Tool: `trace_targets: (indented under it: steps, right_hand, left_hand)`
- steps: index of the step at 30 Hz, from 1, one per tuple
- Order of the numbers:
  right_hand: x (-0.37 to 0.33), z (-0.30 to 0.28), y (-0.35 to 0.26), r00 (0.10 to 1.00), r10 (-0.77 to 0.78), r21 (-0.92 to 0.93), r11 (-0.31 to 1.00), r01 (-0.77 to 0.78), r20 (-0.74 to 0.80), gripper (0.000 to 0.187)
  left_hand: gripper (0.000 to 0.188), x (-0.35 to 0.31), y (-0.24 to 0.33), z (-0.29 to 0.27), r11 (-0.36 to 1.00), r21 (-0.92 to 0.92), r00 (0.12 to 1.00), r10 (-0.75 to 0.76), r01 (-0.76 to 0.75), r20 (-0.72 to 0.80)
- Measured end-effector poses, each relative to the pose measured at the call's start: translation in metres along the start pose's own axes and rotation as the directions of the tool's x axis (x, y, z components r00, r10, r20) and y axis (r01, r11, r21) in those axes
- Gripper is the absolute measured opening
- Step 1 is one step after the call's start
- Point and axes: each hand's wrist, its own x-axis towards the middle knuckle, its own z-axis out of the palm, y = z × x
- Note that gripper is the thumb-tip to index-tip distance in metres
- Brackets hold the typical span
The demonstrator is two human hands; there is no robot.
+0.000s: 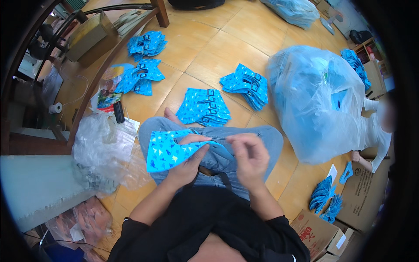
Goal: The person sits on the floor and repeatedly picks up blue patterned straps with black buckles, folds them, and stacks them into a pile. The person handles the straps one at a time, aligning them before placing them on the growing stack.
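I sit cross-legged with a flat blue cloth piece point(166, 150), printed with small light and dark figures, over my lap. My left hand point(188, 166) is closed on it, thumb on top, near an opening at its edge. To the right of the cloth, my right hand point(251, 159) is raised with thumb and fingertips pinched together. Whatever those fingertips hold, if anything, is too small to make out. Just beyond my legs lies a fanned stack of similar blue pieces point(204, 107) with black buckle-like parts.
More blue stacks lie ahead right point(246, 87) and ahead left point(142, 76). A large clear plastic bag point(314, 105) of blue goods stands right, beside a person in white point(375, 135). Crumpled plastic point(100, 148) is left; cardboard boxes point(312, 233) are lower right.
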Motion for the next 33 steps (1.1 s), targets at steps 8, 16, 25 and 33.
trace_targets:
  steps: [8, 16, 25, 33]
  right_hand:
    - [0.004, -0.013, 0.058, 0.952, 0.275, -0.272, 0.914, -0.302, -0.133, 0.019]
    - [-0.022, -0.012, 0.055, 0.632, 0.621, -0.042, 0.728, -0.685, 0.463, 0.066]
    - [-0.019, -0.013, 0.021, 0.623, 0.508, 0.541, 0.320, -0.777, 0.594, 0.041]
    - [-0.013, -0.025, 0.023, 0.926, 0.336, 0.354, 0.857, -0.376, 0.171, 0.021]
  left_hand:
    - [0.018, 0.001, 0.006, -0.010, 0.931, -0.351, 0.992, -0.124, 0.102, -0.039]
    - [0.020, 0.008, 0.005, -0.016, 0.955, -0.295, 0.998, 0.016, -0.031, -0.054]
    - [0.025, 0.002, 0.008, -0.008, 0.886, -0.457, 0.993, -0.111, 0.077, -0.047]
    - [0.046, -0.002, -0.002, -0.017, 0.796, -0.545, 0.872, -0.439, 0.264, -0.218]
